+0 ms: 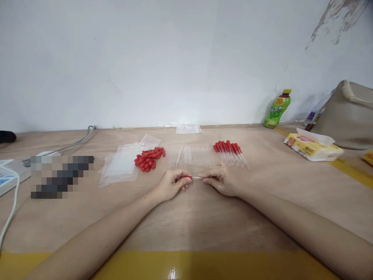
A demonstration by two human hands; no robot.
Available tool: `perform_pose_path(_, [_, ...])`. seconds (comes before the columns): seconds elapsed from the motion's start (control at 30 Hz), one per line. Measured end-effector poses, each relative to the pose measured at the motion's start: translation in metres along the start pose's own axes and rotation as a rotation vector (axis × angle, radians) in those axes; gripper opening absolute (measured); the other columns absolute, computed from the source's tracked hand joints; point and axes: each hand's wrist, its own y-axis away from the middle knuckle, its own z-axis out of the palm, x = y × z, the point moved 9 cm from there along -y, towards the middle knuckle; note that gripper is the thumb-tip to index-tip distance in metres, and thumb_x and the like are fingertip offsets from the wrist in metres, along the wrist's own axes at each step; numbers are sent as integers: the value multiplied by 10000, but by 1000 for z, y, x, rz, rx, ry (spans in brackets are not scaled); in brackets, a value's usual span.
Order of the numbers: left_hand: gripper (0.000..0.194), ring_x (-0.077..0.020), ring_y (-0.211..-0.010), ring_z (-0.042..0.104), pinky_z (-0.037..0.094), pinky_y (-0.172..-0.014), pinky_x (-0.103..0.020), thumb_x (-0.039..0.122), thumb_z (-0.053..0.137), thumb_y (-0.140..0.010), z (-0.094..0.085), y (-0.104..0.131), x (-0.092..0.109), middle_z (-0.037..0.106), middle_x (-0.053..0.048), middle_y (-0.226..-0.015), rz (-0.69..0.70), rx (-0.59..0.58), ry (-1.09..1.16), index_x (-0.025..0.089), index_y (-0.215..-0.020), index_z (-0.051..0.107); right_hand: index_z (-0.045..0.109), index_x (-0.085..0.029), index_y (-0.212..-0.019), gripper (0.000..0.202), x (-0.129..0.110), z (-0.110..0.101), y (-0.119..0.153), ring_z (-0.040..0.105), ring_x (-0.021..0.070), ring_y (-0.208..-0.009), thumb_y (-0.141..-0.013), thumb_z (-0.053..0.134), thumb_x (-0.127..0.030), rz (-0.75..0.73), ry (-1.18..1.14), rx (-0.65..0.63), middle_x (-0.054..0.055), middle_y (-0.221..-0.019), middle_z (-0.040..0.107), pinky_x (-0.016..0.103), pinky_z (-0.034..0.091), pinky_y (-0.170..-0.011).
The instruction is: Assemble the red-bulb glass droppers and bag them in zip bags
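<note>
My left hand (175, 184) pinches a red rubber bulb (186, 177). Facing it, my right hand (223, 181) grips a thin clear dropper tube (197, 177) whose left end meets the bulb; how deep it sits is hidden by fingers. Just beyond both hands lies a row of bare clear tubes (201, 156), side by side. Left of the row is a heap of loose red bulbs (145, 159). On the right, several droppers (231, 153) lie together, each a tube with a red bulb on its far end.
Clear zip bags (122, 161) lie left of the bulbs, and another bag (188, 129) rests by the wall. A green bottle (276, 110), a tissue pack (313, 146) and a beige bag (345, 112) stand at right. Cables (74, 144) and a blurred dark object (62, 177) are left.
</note>
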Motion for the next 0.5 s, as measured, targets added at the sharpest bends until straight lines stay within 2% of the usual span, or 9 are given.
perform_pose_path(0.1, [211,-78,-534,542,467,-528,-211,317,559,-769,3,2,0,575,0,-622,-17,-20,-10,112,-810,592,662,-270,-929,194,-4,-4,0,556,121,-643,-824,503,-238,-34,111,-1,-4,-764,675,307,342,-743])
perform_pose_path(0.23, [197,-74,-524,536,461,-517,-200,304,562,-766,4,2,-1,575,2,-619,-26,-18,-27,114,-801,604,649,-284,-969,227,-9,-4,1,553,118,-658,-849,461,-241,-98,219,14,3,-833,671,310,310,-753])
perform_pose_path(0.37, [188,-78,-517,541,462,-510,-198,289,567,-761,3,2,-2,578,1,-609,-31,-3,-47,111,-806,609,649,-261,-945,253,-15,-3,4,555,130,-708,-871,408,-244,-133,314,49,14,-852,667,307,290,-742])
perform_pose_path(0.5, [198,-87,-522,554,473,-520,-207,295,569,-762,3,3,0,596,-6,-613,-14,11,-83,113,-819,624,643,-234,-919,263,-23,-5,4,540,124,-672,-881,383,-248,-135,361,51,12,-812,664,301,287,-711])
